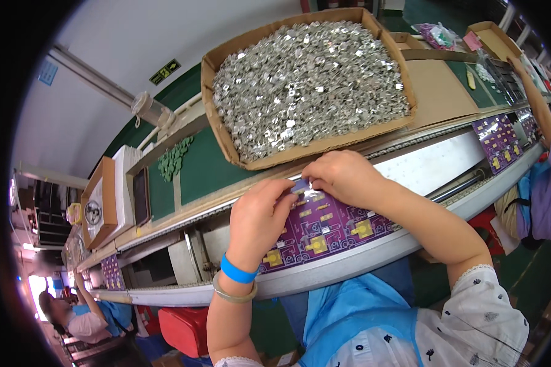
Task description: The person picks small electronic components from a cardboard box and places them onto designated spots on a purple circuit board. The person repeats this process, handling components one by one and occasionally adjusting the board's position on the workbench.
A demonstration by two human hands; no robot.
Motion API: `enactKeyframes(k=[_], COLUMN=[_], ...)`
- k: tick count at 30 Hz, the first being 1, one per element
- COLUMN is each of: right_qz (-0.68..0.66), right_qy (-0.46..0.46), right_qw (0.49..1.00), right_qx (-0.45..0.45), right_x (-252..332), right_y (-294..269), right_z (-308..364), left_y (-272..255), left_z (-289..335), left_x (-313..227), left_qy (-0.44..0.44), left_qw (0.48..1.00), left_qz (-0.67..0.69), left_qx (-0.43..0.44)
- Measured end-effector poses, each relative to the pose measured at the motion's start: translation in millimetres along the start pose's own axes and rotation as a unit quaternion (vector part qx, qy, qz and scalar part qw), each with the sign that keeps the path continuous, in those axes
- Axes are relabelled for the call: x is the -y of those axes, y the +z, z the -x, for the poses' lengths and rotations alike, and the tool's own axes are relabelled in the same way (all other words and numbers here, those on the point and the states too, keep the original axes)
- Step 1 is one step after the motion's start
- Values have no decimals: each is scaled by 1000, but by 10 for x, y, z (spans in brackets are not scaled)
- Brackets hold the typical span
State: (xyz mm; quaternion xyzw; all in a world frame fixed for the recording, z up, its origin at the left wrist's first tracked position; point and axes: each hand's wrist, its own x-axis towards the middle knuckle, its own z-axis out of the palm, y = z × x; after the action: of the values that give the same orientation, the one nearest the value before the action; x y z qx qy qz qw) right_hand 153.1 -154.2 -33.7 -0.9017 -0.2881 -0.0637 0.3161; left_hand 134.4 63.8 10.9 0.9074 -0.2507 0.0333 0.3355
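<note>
Leaning over the conveyor line, a person is working both bare hands together at the far edge of a purple printed circuit panel with yellow patches (pixel 324 226). That panel is lying flat on the long white conveyor rail (pixel 373 257), directly in front of the person and just below the hands.

The left hand (pixel 257 217) is resting on the panel's left part, fingers curled forward, thumb and forefinger pinched on a small silvery metal part (pixel 301 185) at the panel's upper edge. A blue wristband (pixel 237 271) and a pale bangle (pixel 232 295) are sitting on that wrist.

The right hand (pixel 343 174) is arching over from the right, fingertips drawn together and meeting the left hand's fingertips at the same small part. Whether the right fingers are actually gripping it, I cannot tell; they are covering it.

Just beyond the hands, on the green shelf (pixel 196 168), a wide shallow cardboard tray (pixel 217 116) is sitting heaped with small shiny metal pieces (pixel 306 79).

Farther right along the line, another purple panel (pixel 499 140) is lying on the rail, with a co-worker's arm (pixel 536 101) reaching over it. At far left, a third person (pixel 82 315) is sitting beside the same line.
</note>
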Motion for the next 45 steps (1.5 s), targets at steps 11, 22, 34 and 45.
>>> enactKeyframes(k=[11, 22, 34, 45], right_qz=[153, 206, -109, -552], right_qy=[-3, -4, 8, 56], right_qw=[971, 954, 944, 812], right_qx=[-182, -219, -311, -182], right_x=[-196, -515, -293, 170], right_y=[-538, -390, -463, -199], right_z=[-220, -410, -481, -324], left_y=[146, 466, -27, -254], left_z=[-822, -1254, -941, 51], left_x=[-74, 59, 225, 324], left_qy=[24, 17, -104, -129], left_qw=[998, 997, 935, 905], left_qz=[14, -51, 331, 397], left_qx=[-62, -50, -71, -80])
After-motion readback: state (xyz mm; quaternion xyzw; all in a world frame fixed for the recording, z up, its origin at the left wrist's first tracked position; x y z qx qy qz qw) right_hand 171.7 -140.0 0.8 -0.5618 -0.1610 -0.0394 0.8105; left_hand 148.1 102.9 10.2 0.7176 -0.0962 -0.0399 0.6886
